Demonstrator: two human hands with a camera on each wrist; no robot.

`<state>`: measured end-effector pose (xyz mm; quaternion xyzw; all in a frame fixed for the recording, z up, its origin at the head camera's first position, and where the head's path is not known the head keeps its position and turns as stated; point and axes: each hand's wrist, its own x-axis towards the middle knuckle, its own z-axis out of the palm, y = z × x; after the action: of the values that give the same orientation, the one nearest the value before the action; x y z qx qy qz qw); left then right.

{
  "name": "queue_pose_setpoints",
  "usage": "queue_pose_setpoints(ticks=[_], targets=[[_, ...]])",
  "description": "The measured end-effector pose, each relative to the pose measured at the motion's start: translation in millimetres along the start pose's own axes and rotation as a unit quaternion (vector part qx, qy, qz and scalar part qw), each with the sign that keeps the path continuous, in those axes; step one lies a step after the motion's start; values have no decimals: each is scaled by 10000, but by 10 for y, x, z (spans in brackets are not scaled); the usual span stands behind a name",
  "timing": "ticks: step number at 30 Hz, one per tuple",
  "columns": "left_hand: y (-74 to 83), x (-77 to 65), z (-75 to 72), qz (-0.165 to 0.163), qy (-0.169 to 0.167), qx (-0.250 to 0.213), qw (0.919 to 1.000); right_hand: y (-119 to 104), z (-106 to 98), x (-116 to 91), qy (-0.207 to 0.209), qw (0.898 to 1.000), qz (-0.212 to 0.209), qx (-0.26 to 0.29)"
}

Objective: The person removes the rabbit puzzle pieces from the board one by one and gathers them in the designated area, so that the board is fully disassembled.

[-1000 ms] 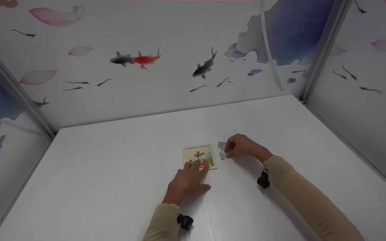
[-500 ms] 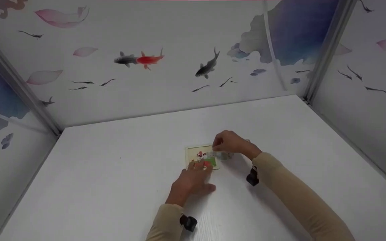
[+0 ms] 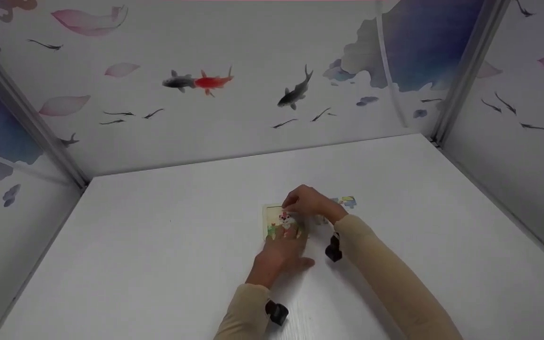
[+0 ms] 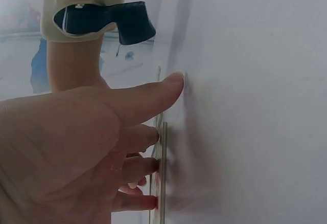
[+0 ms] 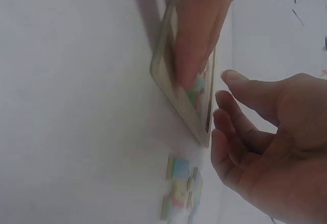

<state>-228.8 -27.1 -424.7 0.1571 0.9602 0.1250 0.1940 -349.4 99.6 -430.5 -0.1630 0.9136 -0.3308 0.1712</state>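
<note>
A small framed jigsaw puzzle (image 3: 265,222) with a cartoon animal picture lies flat on the white table. My left hand (image 3: 279,255) rests on its near part, fingers extended over the picture and thumb held out to the side. In the left wrist view, that hand's fingertips touch the puzzle board (image 4: 163,178). Over the board's upper right, my right hand (image 3: 309,203) hovers with fingers bent downward. The right wrist view shows a small gap between its thumb and bent fingers (image 5: 232,101), but whether a piece is pinched remains unclear. Loose jigsaw pieces (image 3: 349,201) lie right of the board.
White table surface (image 3: 173,264) extends around the puzzle. Printed panels with fish and petals (image 3: 210,82) enclose the back and both sides. A black camera (image 3: 333,249) sits on the right wrist, another (image 3: 277,312) on the left.
My right hand has moved left from the loose pieces to above the puzzle board, uncovering pieces on the right. My left hand stays on the board.
</note>
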Motion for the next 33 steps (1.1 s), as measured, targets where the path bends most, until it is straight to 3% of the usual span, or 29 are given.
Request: queue_pose_setpoints(ticks=[4, 10, 19, 27, 33], targets=[[-17, 4, 2, 61, -46, 186, 9998, 21, 44, 16, -109, 9996, 61, 246], [-31, 12, -9, 133, -155, 592, 9980, 27, 65, 14, -235, 9992, -166, 279], [-21, 62, -40, -53, -222, 150, 9996, -1, 66, 37, -221, 9992, 70, 328], [-2, 81, -53, -132, -234, -8, 9996, 1, 67, 48, -108, 9994, 43, 323], [1, 66, -58, -112, -179, 57, 9998, -18, 54, 58, -91, 9986, -222, 461]])
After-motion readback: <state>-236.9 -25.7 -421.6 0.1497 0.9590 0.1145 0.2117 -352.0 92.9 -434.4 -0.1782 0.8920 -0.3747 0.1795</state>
